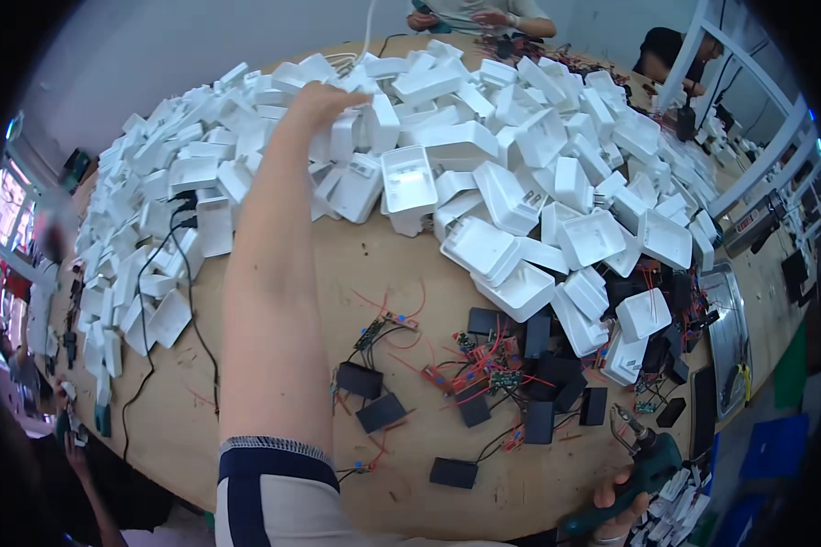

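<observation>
My left arm stretches out over a large heap of white plastic cases [410, 178]. At its far end my left hand [324, 105] is among the cases, its fingers bent over a white plastic case [344, 135]; the fingertips are partly hidden. Low on the right, my right hand [616, 506] is wrapped round the handle of a green-and-black hand tool [652, 460] with a forked metal tip. The tip points up and left, beside black rectangular blocks [593, 407] and the front of the heap.
Small circuit boards [502, 376] with red wires and black blocks lie on the wooden table [429, 273]. Black cables [173, 232] cross its left side. A metal tray [728, 337] lies on the right, near a white frame [766, 173]. Other people sit across and to the left.
</observation>
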